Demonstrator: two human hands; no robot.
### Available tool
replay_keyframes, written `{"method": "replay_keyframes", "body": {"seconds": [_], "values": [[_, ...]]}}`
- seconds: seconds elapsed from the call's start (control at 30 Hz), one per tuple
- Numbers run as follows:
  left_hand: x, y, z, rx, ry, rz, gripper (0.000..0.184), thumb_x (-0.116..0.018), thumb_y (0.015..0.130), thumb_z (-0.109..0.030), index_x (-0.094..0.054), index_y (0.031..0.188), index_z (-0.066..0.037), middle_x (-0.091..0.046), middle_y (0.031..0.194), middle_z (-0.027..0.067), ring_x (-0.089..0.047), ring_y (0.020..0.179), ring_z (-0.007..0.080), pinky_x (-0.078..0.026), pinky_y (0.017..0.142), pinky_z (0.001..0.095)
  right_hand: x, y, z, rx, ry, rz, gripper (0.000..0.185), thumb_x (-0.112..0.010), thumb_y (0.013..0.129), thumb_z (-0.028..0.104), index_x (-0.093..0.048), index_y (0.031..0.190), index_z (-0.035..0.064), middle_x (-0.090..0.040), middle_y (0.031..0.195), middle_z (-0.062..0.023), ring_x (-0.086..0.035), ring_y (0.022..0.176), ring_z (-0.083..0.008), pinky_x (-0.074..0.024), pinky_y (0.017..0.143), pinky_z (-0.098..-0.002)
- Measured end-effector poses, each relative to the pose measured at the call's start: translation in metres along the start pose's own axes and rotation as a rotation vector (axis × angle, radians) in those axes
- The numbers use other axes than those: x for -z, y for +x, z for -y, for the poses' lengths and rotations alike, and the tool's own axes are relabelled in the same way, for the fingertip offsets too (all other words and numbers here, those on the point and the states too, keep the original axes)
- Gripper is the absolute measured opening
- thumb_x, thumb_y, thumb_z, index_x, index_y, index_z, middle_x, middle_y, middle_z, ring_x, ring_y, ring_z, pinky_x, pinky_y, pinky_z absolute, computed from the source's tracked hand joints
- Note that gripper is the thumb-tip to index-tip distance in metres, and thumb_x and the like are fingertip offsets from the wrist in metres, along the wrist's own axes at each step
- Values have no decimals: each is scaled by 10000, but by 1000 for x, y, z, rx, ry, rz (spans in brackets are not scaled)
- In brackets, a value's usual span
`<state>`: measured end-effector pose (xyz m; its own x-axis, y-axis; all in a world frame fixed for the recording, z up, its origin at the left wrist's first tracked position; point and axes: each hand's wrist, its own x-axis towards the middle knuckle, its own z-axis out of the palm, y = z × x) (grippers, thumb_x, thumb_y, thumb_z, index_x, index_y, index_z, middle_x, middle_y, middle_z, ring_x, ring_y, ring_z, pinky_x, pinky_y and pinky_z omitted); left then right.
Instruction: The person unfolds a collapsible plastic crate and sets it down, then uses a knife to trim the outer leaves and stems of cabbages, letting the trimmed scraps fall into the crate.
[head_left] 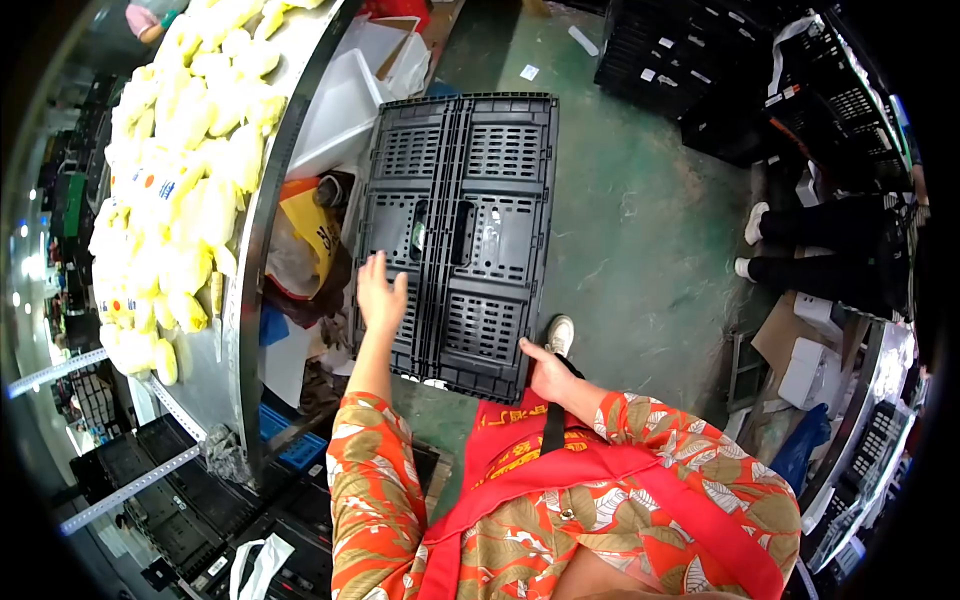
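Observation:
In front of my body is a black plastic folding crate, collapsed flat, with slotted panels and two handle openings near its middle. My right hand grips its near right corner, the thumb showing at the edge and the other fingers mostly hidden. Over the crate's left side, my left hand is open, fingers stretched and thumb apart; whether it touches the panel I cannot tell. Below the crate hangs a red apron with yellow lettering.
Pale yellow, wrapped-looking produce covers a steel table at left. White boxes stand beside it. Black crates are stacked at upper right. A person's legs are at right; another person's arm shows at upper left.

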<state>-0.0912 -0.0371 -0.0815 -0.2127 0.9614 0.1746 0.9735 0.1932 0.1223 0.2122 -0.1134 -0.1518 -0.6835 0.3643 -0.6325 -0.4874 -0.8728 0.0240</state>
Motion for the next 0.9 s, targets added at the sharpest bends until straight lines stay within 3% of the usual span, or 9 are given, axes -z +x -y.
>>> {"method": "replay_keyframes", "body": {"seconds": [0.2, 0.27, 0.33, 0.4, 0.47, 0.53, 0.67, 0.73, 0.9], "values": [[-23, 46, -10, 162, -303, 453, 387, -598, 811, -219, -578, 1147, -30, -625, 1053, 172, -540, 1012, 360, -425, 895, 420, 21, 50, -34, -4, 26, -46, 466, -629, 858, 265, -485, 1232, 29, -558, 1216, -95, -537, 1102, -238, -388, 979, -390], [-39, 43, -4, 76, -165, 313, 379, -623, 785, -287, -616, 1094, -68, -653, 990, 97, -531, 1010, 322, -406, 860, 469, 17, 51, -32, -40, 40, -36, 490, -630, 858, 263, -462, 1247, 17, -547, 1230, -99, -520, 1125, -241, -382, 987, -387], [-34, 45, -3, 0, -62, 352, 373, -635, 777, -309, -628, 1069, -77, -651, 982, 72, -514, 1030, 296, -384, 862, 493, 10, 50, -33, 191, -172, -192, 515, -645, 841, 208, -447, 1272, 7, -524, 1257, -131, -478, 1170, -240, -364, 1006, -383], [-32, 46, -3, -66, 13, 347, 368, -667, 755, -324, -644, 1029, -79, -644, 953, 78, -513, 1026, 282, -390, 843, 477, -18, 45, -10, 703, -609, -748, 399, -648, 786, 29, -533, 1166, -10, -593, 1106, -138, -564, 1028, -194, -460, 890, -323], [-29, 54, -7, -22, 70, 462, 361, -683, 747, -308, -647, 1032, -90, -647, 951, 93, -520, 994, 301, -412, 838, 450, -44, 49, 25, 882, -523, -731, 90, -659, 784, 26, -629, 862, -7, -639, 806, -56, -607, 709, -116, -515, 657, -245], [-26, 66, -7, -18, 15, 519, 364, -694, 738, -256, -626, 1034, -55, -645, 933, 106, -527, 982, 269, -411, 815, 413, -88, 73, 43, 845, -567, -581, 143, -714, 779, 121, -636, 787, 2, -627, 740, -52, -598, 689, -108, -496, 657, -238], [-22, 75, -11, -9, -151, 529, 603, -681, 733, -157, -474, 1292, -64, -649, 992, 153, -588, 968, 333, -448, 855, 414, -150, 144, 53, 811, -868, -502, 396, -696, 800, 316, -643, 988, -29, -663, 926, -117, -611, 875, -167, -469, 792, -278], [-30, 80, -6, 156, -370, 589, 638, -622, 756, -164, -394, 1339, -39, -620, 1072, 196, -593, 989, 347, -448, 859, 441, -164, 178, 48, 714, -826, -546, 618, -661, 834, 308, -416, 1308, -3, -542, 1189, -177, -523, 1083, -216, -404, 940, -309], [-6, 101, -6, 194, -462, 654, 823, -660, 722, -310, -274, 1410, -76, -556, 1184, 243, -552, 1095, 354, -437, 917, 391, -214, 155, 51, 641, -576, -494, 847, -714, 775, 236, -208, 1409, -10, -515, 1214, -217, -540, 1078, -262, -445, 892, -357]]}}
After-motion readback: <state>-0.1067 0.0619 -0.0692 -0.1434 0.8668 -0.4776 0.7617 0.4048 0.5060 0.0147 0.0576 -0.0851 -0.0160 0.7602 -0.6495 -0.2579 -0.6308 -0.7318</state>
